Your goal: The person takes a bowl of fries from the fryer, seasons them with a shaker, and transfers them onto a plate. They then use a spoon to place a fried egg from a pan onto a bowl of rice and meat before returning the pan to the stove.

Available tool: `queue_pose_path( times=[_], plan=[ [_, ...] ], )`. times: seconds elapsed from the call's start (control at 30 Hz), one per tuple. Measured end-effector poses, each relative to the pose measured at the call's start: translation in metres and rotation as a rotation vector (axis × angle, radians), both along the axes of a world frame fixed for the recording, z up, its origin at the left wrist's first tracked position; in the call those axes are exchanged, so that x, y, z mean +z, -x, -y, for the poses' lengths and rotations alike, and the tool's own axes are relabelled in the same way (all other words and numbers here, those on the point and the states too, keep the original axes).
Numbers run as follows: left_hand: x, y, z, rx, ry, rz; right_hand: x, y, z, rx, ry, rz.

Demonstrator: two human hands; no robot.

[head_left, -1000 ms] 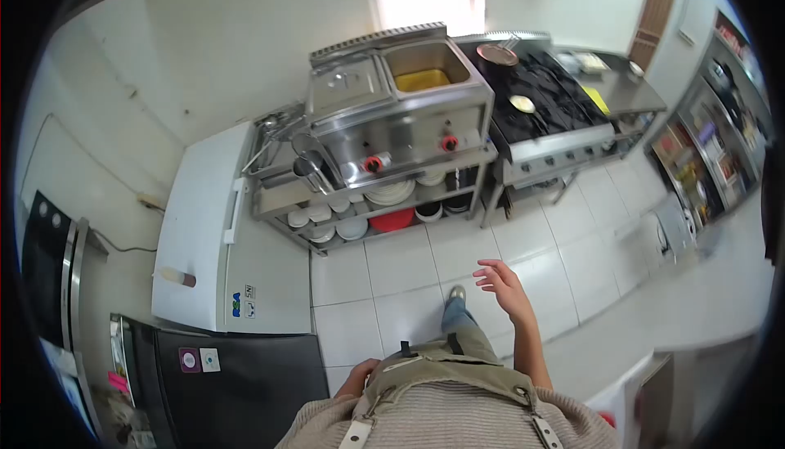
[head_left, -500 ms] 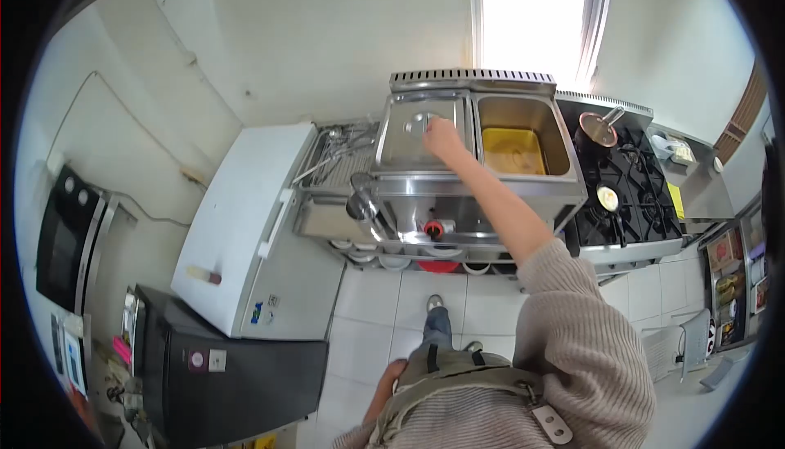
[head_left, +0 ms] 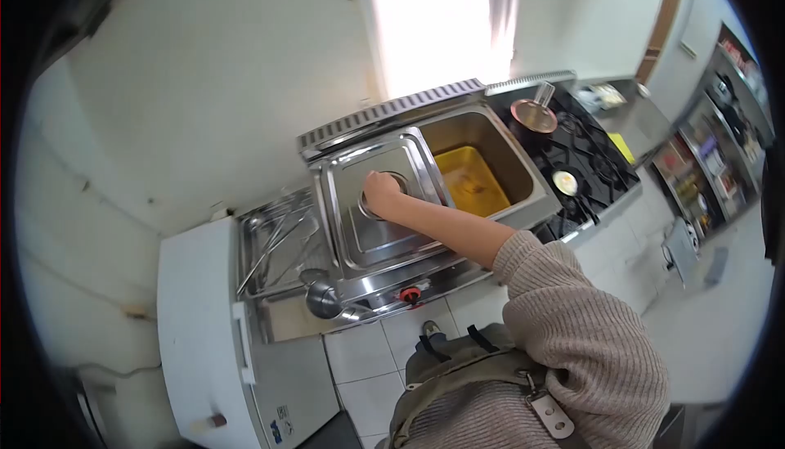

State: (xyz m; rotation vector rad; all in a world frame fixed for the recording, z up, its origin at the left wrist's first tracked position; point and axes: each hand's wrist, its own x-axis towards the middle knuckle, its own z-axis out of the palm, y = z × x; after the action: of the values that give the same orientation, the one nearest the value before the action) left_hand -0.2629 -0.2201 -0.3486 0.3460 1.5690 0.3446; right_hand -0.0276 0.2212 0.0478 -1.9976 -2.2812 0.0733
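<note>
My right hand [head_left: 383,193] is closed around the handle in the middle of a rectangular stainless steel lid [head_left: 360,240]. The lid covers the left well of the deep fryer [head_left: 392,109]. Uncovered beside it, the right well [head_left: 513,155] holds yellow oil [head_left: 468,183]. On the fryer's front is a red knob [head_left: 410,294], below my forearm. My left hand is out of view.
Left of the fryer, long metal utensils lie on a drain tray [head_left: 274,253], near a metal jug [head_left: 324,299] and a white freezer [head_left: 192,302]. To the right, a black stove [head_left: 585,142] carries a copper-coloured pot [head_left: 533,118] and a small pan with an egg [head_left: 565,182].
My view has turned and come closer to the fryer. My right hand, open or closing at the lid's handle before, now grips it firmly. My left hand has dropped out of view.
</note>
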Motion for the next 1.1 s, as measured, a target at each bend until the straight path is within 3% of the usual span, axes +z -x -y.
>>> queue_pose_path(
  times=[0.1,0.17,0.3,0.4,0.57,0.6,0.7,0.87,0.9,0.97,1.03,1.07,1.1],
  plan=[
    [-0.008,0.021,-0.045,0.092,0.027,0.064,0.011,-0.043,0.013,-0.058,0.09,-0.043],
    [-0.007,0.026,-0.084,0.095,-0.022,0.065,0.006,-0.072,0.013,-0.094,-0.009,-0.123],
    [0.004,0.019,-0.148,0.028,-0.144,0.038,0.025,-0.13,0.024,-0.062,0.127,0.012],
    [0.005,-0.006,-0.168,-0.064,-0.141,0.099,-0.005,-0.168,0.007,-0.105,0.032,-0.019],
    [0.0,-0.038,-0.149,-0.275,-0.032,0.194,-0.009,-0.201,0.005,-0.118,-0.008,-0.026],
    [-0.002,-0.047,-0.147,-0.338,0.057,0.087,-0.005,-0.204,0.006,-0.123,-0.013,-0.056],
    [-0.002,-0.05,-0.136,-0.356,0.12,0.131,-0.007,-0.211,0.004,-0.126,-0.08,-0.091],
    [-0.022,-0.034,-0.136,-0.508,0.085,0.047,-0.012,-0.22,0.014,-0.202,-0.125,-0.258],
    [-0.032,-0.029,-0.134,-0.423,0.102,0.039,-0.019,-0.22,0.012,-0.208,-0.165,-0.319],
    [-0.007,-0.024,-0.125,-0.289,-0.047,0.031,-0.023,-0.225,0.008,-0.12,-0.219,-0.353],
    [0.025,-0.026,-0.105,-0.092,-0.145,0.042,-0.061,-0.238,-0.018,-0.124,-0.363,-0.388],
    [0.039,-0.021,-0.089,0.002,-0.152,0.065,-0.031,-0.228,-0.005,-0.197,-0.233,-0.408],
    [0.048,-0.014,-0.062,0.099,-0.148,0.05,-0.047,-0.235,-0.015,-0.143,-0.289,-0.341]
  ],
)
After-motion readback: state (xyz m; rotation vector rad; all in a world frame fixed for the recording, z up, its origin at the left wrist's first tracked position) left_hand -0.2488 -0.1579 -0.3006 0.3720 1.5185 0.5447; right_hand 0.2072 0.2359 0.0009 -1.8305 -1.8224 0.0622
